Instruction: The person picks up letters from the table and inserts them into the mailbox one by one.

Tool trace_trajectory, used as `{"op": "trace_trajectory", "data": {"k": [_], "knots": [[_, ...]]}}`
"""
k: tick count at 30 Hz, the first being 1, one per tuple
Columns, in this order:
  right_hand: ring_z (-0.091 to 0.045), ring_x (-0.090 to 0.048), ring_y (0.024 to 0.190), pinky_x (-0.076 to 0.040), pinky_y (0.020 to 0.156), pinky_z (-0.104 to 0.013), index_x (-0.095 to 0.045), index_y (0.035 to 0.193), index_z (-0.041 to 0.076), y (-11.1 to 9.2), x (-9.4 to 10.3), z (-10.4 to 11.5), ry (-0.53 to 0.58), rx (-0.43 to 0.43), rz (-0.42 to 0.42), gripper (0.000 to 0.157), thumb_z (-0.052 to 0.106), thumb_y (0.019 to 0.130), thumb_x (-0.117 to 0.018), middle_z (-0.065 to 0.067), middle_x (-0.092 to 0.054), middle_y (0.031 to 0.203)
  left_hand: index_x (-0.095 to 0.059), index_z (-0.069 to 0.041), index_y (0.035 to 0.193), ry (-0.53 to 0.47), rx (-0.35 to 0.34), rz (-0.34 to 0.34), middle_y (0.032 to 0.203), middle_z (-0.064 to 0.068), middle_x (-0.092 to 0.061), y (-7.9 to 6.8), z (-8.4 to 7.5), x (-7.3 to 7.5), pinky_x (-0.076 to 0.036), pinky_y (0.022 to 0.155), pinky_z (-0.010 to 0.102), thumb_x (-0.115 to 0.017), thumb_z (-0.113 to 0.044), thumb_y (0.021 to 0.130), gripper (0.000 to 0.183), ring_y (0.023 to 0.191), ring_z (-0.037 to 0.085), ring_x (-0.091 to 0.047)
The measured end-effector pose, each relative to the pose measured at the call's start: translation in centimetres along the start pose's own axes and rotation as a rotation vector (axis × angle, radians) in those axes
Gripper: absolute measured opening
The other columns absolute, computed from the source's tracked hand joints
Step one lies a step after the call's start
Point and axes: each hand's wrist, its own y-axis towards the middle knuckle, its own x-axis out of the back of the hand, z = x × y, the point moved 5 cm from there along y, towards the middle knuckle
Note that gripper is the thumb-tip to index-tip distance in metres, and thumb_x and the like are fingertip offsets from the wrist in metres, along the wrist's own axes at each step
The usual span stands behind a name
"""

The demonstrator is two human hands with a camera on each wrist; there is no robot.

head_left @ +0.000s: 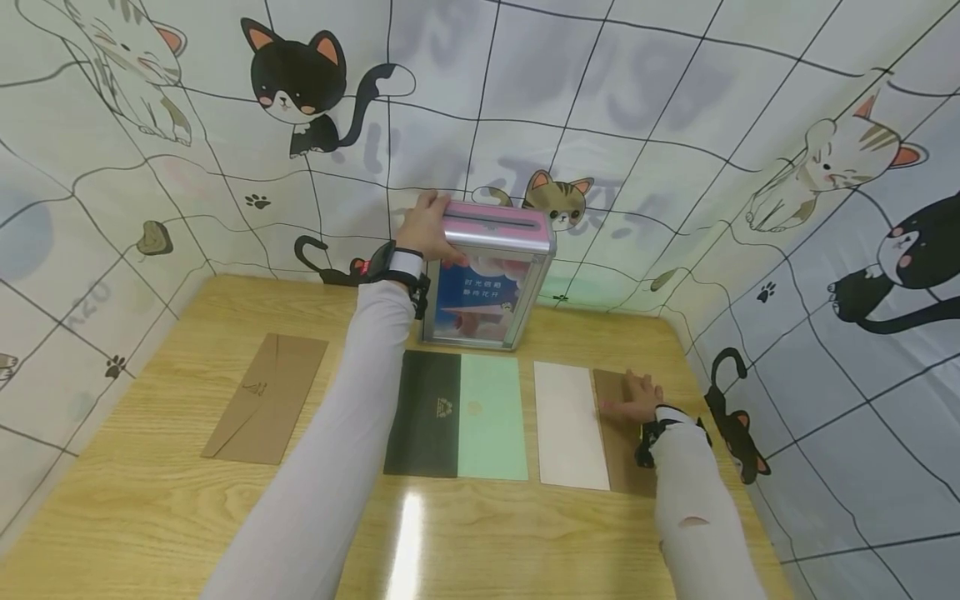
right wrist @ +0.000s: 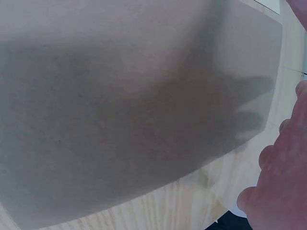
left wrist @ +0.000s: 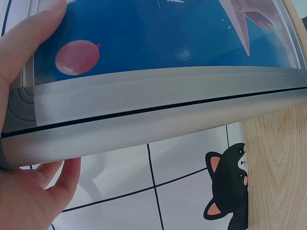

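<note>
A clear-fronted, silver-framed box (head_left: pixel 522 300) with a pink slotted top stands against the back curtain. My left hand (head_left: pixel 426 228) grips its upper left edge. In the left wrist view the thumb lies on the front side of the frame (left wrist: pixel 158 91) and the other fingers reach behind it. At the right, my right hand (head_left: pixel 637 398) is over a brown envelope (head_left: pixel 628 467) with its fingers spread. The right wrist view shows the hand's shadow across the envelope (right wrist: pixel 120 120), fingers beyond its edge.
A white envelope (head_left: pixel 572 425) lies beside the right brown one. Before the box, a black envelope (head_left: pixel 422 417) and a mint green one (head_left: pixel 492 417) lie side by side. Another brown envelope (head_left: pixel 266 400) is at the left. A cat-print curtain (head_left: pixel 465 100) surrounds the wooden table (head_left: pixel 480 542).
</note>
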Motion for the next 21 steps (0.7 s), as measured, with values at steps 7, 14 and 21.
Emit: {"op": "trace_trajectory", "data": {"k": [7,14,21], "knots": [[-0.058,0.014,0.125,-0.002,0.093,-0.073,0.008,0.145,0.007,0.2,-0.7,-0.7,-0.007,-0.019,0.013,0.118,0.072,0.069,-0.054,-0.033,0.016,0.143,-0.020,-0.017,0.145,-0.009,-0.004,0.006,0.151,0.007,-0.009,0.0,0.0,0.0,-0.038,0.095,0.048,-0.085,-0.038,0.056,0.112,0.127,0.036,-0.029],[-0.058,0.014,0.125,-0.003,0.093,-0.073,0.011,0.144,0.008,-0.3,-1.3,-0.8,0.025,-0.025,0.013,0.119,0.071,0.068,-0.056,-0.031,0.020,0.143,-0.021,-0.017,0.145,-0.006,-0.007,0.001,0.150,0.007,-0.010,0.1,0.2,-0.1,-0.038,0.094,0.048,-0.085,-0.038,0.055,0.112,0.127,0.037,-0.029],[-0.057,0.015,0.125,-0.001,0.094,-0.073,0.012,0.144,0.007,-0.8,-1.5,-0.6,0.027,-0.025,0.010,0.117,0.070,0.070,-0.054,-0.032,0.020,0.142,-0.021,-0.018,0.145,-0.009,-0.010,-0.009,0.150,0.007,-0.010,0.3,0.3,-0.3,-0.038,0.094,0.047,-0.085,-0.038,0.055,0.113,0.126,0.036,-0.030]]}}
